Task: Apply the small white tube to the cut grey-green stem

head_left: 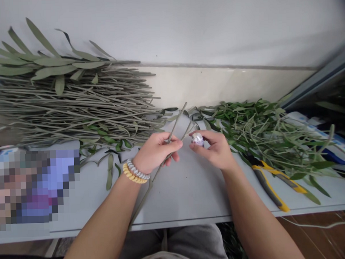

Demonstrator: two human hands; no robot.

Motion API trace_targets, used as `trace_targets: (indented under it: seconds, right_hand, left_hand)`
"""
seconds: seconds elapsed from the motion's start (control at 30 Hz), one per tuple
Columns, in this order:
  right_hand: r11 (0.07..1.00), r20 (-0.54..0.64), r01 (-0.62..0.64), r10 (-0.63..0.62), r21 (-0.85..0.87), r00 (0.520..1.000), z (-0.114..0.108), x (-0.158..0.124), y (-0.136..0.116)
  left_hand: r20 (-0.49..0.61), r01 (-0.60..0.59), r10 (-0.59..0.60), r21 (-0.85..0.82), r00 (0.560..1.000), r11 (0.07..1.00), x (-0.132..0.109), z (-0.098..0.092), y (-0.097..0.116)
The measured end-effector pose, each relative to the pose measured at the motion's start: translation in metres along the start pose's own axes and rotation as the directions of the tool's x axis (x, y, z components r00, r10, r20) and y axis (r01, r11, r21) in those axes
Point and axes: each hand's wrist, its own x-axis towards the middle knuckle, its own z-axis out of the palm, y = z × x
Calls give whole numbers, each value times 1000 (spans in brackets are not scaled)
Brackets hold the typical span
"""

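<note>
My left hand (159,150) is closed around a thin grey-green plant stem (176,122). The stem slants from the table's front edge up past my thumb, and a short forked twig (186,132) sticks out beside it. Close to the right of the twig, my right hand (214,147) pinches a small round object (197,139), shiny silver on top with a purplish side, between thumb and fingers. What kind of thing it is I cannot tell. Both hands are above the grey table (175,197).
A thick pile of bare stems (89,102) lies at the left, with a leafy branch (57,63) on top. Cut leaves and twigs (263,126) heap up at the right. Yellow-and-grey pliers (272,182) rest near the front edge. A blurred-out patch (35,187) covers the left front.
</note>
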Motion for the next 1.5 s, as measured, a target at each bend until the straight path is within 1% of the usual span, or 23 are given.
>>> trace_targets:
  seconds: [0.1, 0.17, 0.23, 0.3, 0.37, 0.43, 0.5, 0.57, 0.63, 0.7, 0.77, 0.83, 0.93, 1.0, 1.03, 1.1, 1.23, 1.33, 1.5]
  right_hand:
    - [980, 9, -105, 105, 171, 994, -1, -1, 1]
    - [922, 75, -211, 197, 325, 978, -2, -1, 2]
    - [820, 202, -329, 264, 468, 943, -4, 0, 2]
    - [694, 338, -448, 301, 564, 892, -6, 0, 2]
    - [589, 433, -538, 325, 603, 841, -8, 1, 1]
    - [531, 478, -587, 343, 611, 808, -9, 2, 1]
    - [507, 506, -613, 349, 605, 789, -11, 3, 0]
    - [513, 534, -642, 363, 570, 764, -13, 3, 0]
    - [557, 544, -671, 406, 489, 734, -15, 4, 0]
    - [637, 502, -684, 487, 355, 714, -15, 3, 1]
    - [728, 413, -662, 556, 176, 721, -15, 3, 4]
    - [811, 331, -585, 552, 2, 766, -16, 2, 8]
    - [897, 258, -392, 436, -205, 862, -18, 3, 14]
    - [901, 236, -258, 351, -348, 906, -20, 4, 16]
    - [887, 235, -203, 320, -416, 918, -20, 4, 17]
    - [849, 249, -132, 294, -512, 923, -21, 5, 19]
    - [795, 290, -95, 326, -599, 900, -20, 5, 22]
    - [780, 310, -75, 333, -622, 891, -18, 4, 24]
    - [778, 325, -72, 342, -624, 882, -18, 4, 22]
  left_hand:
    - [-19, 2, -2, -9, 1000, 1000, 0, 0, 0]
    - [-28, 4, -4, -14, 1000, 1000, 0, 0, 1]
    - [-32, 7, -7, -14, 999, 1000, -1, 1, 2]
    - [-40, 12, -13, -20, 999, 1000, 0, 1, 2]
    - [-74, 13, -16, -37, 997, 999, 1, 0, 1]
    - [-132, -1, -7, -63, 991, 998, 3, -3, 0]
    - [-187, -20, 4, -87, 982, 996, 4, -6, -2]
    - [-214, -29, 7, -100, 977, 995, 5, -7, -3]
    - [-217, -26, 3, -101, 976, 995, 6, -8, -3]
    - [-209, -21, 0, -98, 978, 995, 6, -8, -4]
    - [-202, -17, -2, -92, 979, 996, 7, -7, -4]
    - [-202, -16, -2, -87, 979, 996, 8, -7, -6]
    - [-208, -5, -10, -72, 978, 997, 9, -7, -8]
    - [-208, 4, -15, -54, 978, 999, 10, -6, -9]
    - [-207, 7, -16, -46, 978, 999, 11, -6, -9]
    - [-201, 17, -24, -35, 979, 999, 12, -5, -10]
    - [-190, 61, -64, -25, 980, 998, 14, -3, -11]
    - [-182, 80, -82, -23, 980, 997, 15, -3, -12]
    - [-171, 86, -91, -33, 981, 996, 16, -4, -14]
